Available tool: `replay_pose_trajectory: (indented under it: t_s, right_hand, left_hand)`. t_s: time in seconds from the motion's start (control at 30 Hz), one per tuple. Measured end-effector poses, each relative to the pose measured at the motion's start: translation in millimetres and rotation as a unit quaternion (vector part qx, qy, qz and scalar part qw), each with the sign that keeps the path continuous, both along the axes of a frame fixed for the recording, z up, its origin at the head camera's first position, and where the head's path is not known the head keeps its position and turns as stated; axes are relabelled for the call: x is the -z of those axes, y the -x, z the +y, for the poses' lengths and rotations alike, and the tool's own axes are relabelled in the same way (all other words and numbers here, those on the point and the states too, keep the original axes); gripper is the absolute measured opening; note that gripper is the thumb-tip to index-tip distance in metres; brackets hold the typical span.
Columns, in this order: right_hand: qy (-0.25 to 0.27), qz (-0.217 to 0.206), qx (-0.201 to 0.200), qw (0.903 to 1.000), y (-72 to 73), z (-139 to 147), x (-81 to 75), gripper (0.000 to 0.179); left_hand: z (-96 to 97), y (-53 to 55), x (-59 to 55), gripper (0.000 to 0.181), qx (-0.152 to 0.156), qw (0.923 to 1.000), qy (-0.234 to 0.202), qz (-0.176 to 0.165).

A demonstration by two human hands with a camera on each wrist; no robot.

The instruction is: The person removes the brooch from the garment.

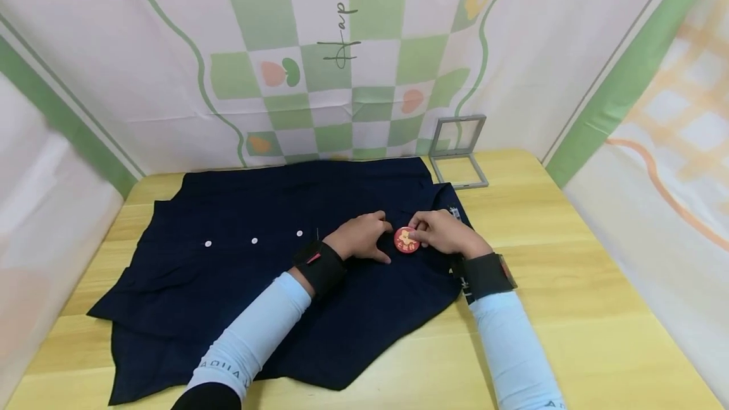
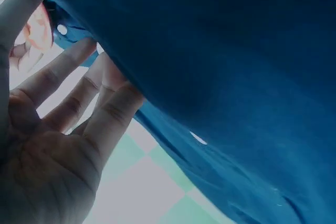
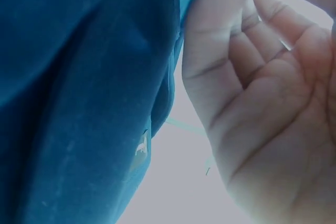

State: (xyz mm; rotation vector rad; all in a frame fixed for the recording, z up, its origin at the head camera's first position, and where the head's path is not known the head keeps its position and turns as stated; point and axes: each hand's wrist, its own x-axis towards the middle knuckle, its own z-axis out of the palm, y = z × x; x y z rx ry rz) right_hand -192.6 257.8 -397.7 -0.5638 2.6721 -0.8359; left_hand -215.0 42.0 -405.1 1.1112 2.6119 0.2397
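A dark navy shirt (image 1: 228, 290) with white buttons lies spread on the table, its collar to the right. On its right part is a round red button badge (image 1: 405, 242) with a pale yellow figure and lettering. My right hand (image 1: 447, 231) pinches the badge's right edge between thumb and fingers. To the left of the badge, my left hand (image 1: 361, 236) rests on the shirt, thumb and fingers apart, fingertips close to the badge. In the left wrist view the fingers of the left hand (image 2: 58, 145) lie against the dark cloth. The right wrist view hides the badge.
A grey square frame (image 1: 460, 154), folded open like a hinged case, stands at the back right beside the shirt. The wooden table (image 1: 569, 309) extends to the right. A checked green and white cloth (image 1: 319, 81) hangs behind it.
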Motion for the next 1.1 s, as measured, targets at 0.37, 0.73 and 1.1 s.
replay_pose_trajectory:
  t_s: [0.37,0.73,1.1]
  right_hand:
    - [0.004,0.044,0.023,0.9988,0.7,-7.3,-2.4,0.015]
    - [0.019,0.065,0.038,0.997,-8.8,-10.3,8.6,0.013]
    - [0.046,0.1,0.024,0.9936,11.3,-47.3,-3.1,0.015]
  left_hand:
    - [-75.6,5.8,-22.0,0.048,-0.079,0.9732,-0.212,-0.041]
    - [-117.6,6.3,-2.4,0.043,-0.152,0.9488,-0.275,-0.031]
    - [-128.5,7.6,-5.1,0.041,-0.162,0.9401,-0.299,-0.022]
